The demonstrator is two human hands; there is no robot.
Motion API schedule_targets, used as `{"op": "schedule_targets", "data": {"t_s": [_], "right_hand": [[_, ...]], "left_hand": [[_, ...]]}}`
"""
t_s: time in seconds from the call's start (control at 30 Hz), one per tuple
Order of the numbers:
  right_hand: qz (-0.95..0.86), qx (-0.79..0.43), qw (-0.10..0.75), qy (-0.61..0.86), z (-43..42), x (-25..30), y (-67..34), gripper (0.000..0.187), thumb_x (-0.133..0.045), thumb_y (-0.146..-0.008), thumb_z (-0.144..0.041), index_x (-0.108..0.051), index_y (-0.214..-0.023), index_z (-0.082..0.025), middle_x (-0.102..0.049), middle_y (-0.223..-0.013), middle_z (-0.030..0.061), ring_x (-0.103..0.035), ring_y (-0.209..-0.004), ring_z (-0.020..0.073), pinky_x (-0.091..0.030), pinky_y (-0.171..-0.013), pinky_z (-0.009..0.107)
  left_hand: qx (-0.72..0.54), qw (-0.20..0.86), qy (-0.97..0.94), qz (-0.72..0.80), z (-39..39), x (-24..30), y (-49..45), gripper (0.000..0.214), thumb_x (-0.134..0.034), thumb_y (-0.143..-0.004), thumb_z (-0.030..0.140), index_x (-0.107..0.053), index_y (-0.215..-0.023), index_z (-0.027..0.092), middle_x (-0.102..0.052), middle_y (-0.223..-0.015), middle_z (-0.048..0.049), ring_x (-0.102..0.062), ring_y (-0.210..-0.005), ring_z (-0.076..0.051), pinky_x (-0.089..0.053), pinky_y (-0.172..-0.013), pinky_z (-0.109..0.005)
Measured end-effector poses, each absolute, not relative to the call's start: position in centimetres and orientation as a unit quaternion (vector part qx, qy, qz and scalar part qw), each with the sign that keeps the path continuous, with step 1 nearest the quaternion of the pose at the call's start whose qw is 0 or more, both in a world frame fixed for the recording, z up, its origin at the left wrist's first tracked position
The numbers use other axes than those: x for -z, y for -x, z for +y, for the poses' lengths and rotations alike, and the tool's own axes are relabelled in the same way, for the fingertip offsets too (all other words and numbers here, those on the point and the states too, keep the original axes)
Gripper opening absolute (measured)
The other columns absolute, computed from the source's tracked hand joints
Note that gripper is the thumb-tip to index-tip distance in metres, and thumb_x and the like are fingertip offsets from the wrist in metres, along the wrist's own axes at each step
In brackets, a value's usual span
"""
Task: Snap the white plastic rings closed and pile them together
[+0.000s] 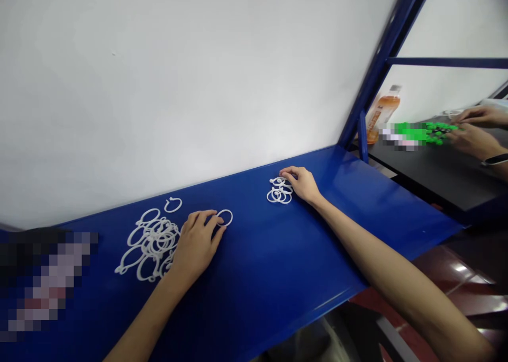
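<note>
A single white plastic ring point(232, 218) is pinched between the thumb and fingers of my left hand point(197, 240), just above or on the blue table. Beside and partly under that hand lies a tangled pile of white rings point(145, 241) with small knobs; part of the pile is hidden by the hand. My right hand point(302, 183) is at a smaller cluster of white rings point(279, 195), its thumb and fingertips drawn together at the cluster's far edge. Whether a ring is between those fingertips is hard to make out.
One loose ring point(173, 205) lies behind the large pile. The blue table point(254, 277) meets a white wall, with a blue metal frame point(371, 81) at right. Beyond it, another person's hands point(474, 134) handle green pieces on a black table near an orange drink bottle point(383, 113).
</note>
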State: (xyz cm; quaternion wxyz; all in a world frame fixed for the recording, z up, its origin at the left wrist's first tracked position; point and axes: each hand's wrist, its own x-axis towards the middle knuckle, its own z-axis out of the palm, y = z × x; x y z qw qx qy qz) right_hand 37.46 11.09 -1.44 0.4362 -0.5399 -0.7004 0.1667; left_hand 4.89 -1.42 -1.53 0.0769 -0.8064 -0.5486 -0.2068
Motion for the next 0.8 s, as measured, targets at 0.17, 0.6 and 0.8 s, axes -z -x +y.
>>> {"op": "schedule_targets", "data": {"t_s": [0.17, 0.6, 0.8], "right_hand": [[-0.683, -0.114, 0.471, 0.546, 10.6, 0.6, -37.2, 0.017, -0.057, -0.095, -0.026, -0.074, -0.096, -0.022, -0.077, -0.1, 0.0043, -0.06, -0.105, 0.0257, -0.049, -0.096, 0.044], [-0.861, -0.263, 0.33, 0.285, 1.7, -2.0, -30.9, 0.027, -0.066, -0.094, -0.033, -0.066, -0.117, -0.018, -0.072, -0.092, 0.0041, -0.068, -0.082, 0.0161, -0.054, -0.078, 0.031], [-0.853, -0.268, 0.355, 0.273, 0.9, -1.2, -30.4, 0.013, -0.061, -0.096, -0.02, -0.069, -0.106, -0.017, -0.072, -0.091, 0.0042, -0.068, -0.078, 0.0141, -0.054, -0.073, 0.027]], "left_hand": [[0.236, 0.068, 0.823, -0.512, -1.6, 1.1, -5.2, 0.019, -0.053, -0.097, 0.03, -0.071, -0.096, 0.023, -0.064, -0.119, -0.0092, -0.054, -0.113, -0.028, -0.05, -0.095, -0.047], [0.315, 0.165, 0.876, -0.326, -3.5, -0.9, -6.8, 0.028, -0.055, -0.092, 0.005, -0.072, -0.098, 0.026, -0.064, -0.114, -0.0059, -0.058, -0.105, -0.02, -0.051, -0.089, -0.034], [0.33, 0.137, 0.873, -0.333, -3.6, -0.8, -7.0, 0.031, -0.066, -0.091, 0.031, -0.062, -0.118, 0.017, -0.068, -0.11, -0.0103, -0.061, -0.104, -0.022, -0.05, -0.094, -0.036]]}}
